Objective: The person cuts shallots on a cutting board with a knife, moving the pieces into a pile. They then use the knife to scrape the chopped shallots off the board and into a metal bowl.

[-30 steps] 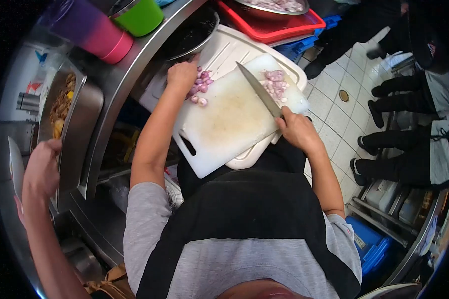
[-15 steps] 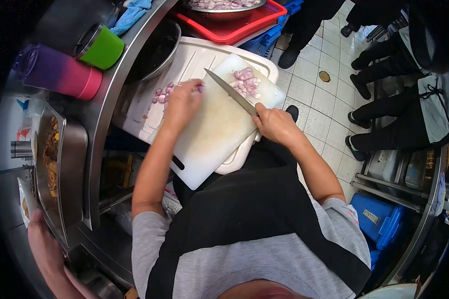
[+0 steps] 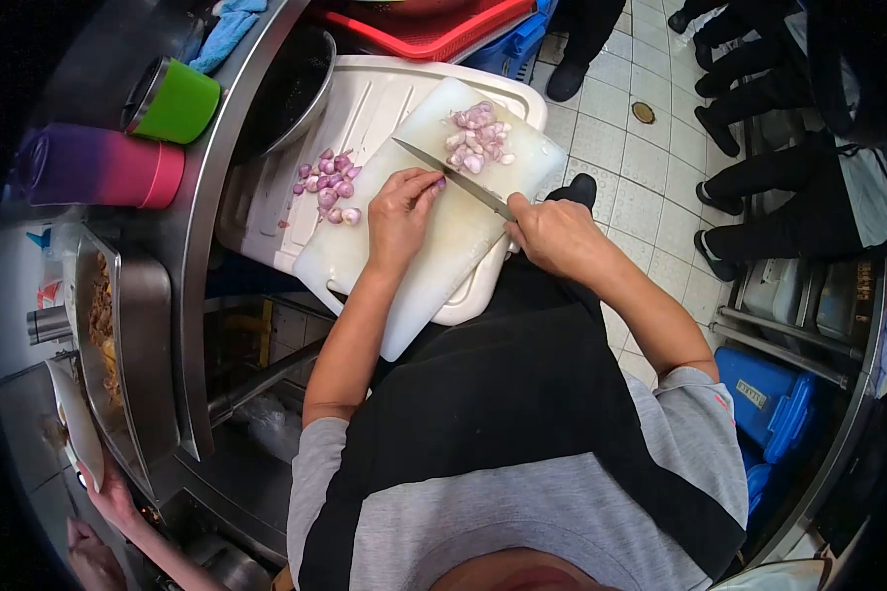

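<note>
My left hand (image 3: 400,219) is closed, pinching a small purple shallot (image 3: 440,183) against the knife's edge over the white cutting board (image 3: 404,286). My right hand (image 3: 560,236) grips the handle of a knife (image 3: 466,184), whose long blade slants across the board with its tip toward the upper left. Beyond the blade, a pile of pale pink shallot pieces (image 3: 478,136) lies on the board's far part. Left of the board, several purple shallots (image 3: 327,185) are scattered on a ribbed cream plastic lid (image 3: 370,94) that lies under the board.
A steel bowl (image 3: 310,89) and red basket (image 3: 434,39) border the lid. On the steel counter (image 3: 199,187) stand a green cup (image 3: 177,101), a purple-pink tumbler (image 3: 108,169) and a food pan (image 3: 148,345). Another person's hand (image 3: 113,495) holds a plate. People's legs (image 3: 759,217) are at right.
My left hand has moved right, from beside the loose shallots to the knife blade, with a shallot in its fingers. The other person's hand now holds a plate. The view has shifted slightly.
</note>
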`<move>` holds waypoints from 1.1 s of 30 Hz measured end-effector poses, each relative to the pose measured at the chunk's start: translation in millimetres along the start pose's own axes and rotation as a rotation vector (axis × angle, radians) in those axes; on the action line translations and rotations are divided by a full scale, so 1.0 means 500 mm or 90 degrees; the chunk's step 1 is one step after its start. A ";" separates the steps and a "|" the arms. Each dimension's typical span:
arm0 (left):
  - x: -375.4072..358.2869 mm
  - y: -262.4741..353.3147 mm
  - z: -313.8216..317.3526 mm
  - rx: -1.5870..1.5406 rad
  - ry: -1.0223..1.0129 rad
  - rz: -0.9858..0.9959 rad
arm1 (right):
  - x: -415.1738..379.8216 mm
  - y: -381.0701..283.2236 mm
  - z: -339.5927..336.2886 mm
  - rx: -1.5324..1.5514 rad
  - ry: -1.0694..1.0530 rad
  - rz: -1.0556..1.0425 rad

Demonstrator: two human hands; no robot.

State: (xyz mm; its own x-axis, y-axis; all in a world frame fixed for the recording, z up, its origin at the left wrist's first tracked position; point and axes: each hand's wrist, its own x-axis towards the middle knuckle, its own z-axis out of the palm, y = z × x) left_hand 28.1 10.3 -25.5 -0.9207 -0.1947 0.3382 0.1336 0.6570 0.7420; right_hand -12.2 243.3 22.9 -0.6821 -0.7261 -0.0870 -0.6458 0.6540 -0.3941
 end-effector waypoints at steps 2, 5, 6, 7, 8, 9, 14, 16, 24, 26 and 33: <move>-0.001 0.003 0.000 -0.029 -0.003 -0.022 | -0.005 -0.005 -0.017 0.003 -0.011 -0.002; -0.007 0.002 0.003 -0.060 0.007 -0.047 | -0.026 -0.017 -0.047 0.006 -0.030 0.003; -0.008 0.001 0.004 -0.063 0.018 -0.049 | -0.031 -0.019 -0.053 0.019 -0.040 0.002; -0.009 0.000 0.005 -0.063 0.018 -0.052 | -0.032 -0.020 -0.056 0.031 -0.051 0.001; -0.010 0.000 0.005 -0.064 0.023 -0.041 | -0.029 -0.022 -0.056 0.031 -0.054 0.000; -0.010 0.000 0.006 -0.064 0.030 -0.031 | -0.024 -0.026 -0.055 0.026 -0.060 0.008; -0.007 0.001 0.007 -0.040 0.019 -0.034 | 0.033 -0.020 0.016 0.015 0.028 -0.026; -0.005 0.004 0.008 -0.041 0.016 -0.039 | 0.057 -0.023 0.019 0.003 0.025 -0.015; -0.004 0.003 0.007 -0.055 0.024 -0.035 | -0.001 -0.030 -0.038 0.017 -0.009 -0.026; -0.004 0.002 0.008 -0.058 0.025 -0.039 | 0.013 -0.026 -0.020 0.026 -0.003 -0.029; -0.006 0.005 0.008 -0.061 0.035 -0.043 | 0.051 -0.023 -0.004 0.014 0.004 -0.037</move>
State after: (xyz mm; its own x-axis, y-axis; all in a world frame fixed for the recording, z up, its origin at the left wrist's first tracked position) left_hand 29.8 15.5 -27.0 -0.9078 -0.2771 0.3147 0.1086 0.5695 0.8148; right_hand -22.9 217.5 27.2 -0.6457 -0.7614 -0.0575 -0.6770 0.6056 -0.4182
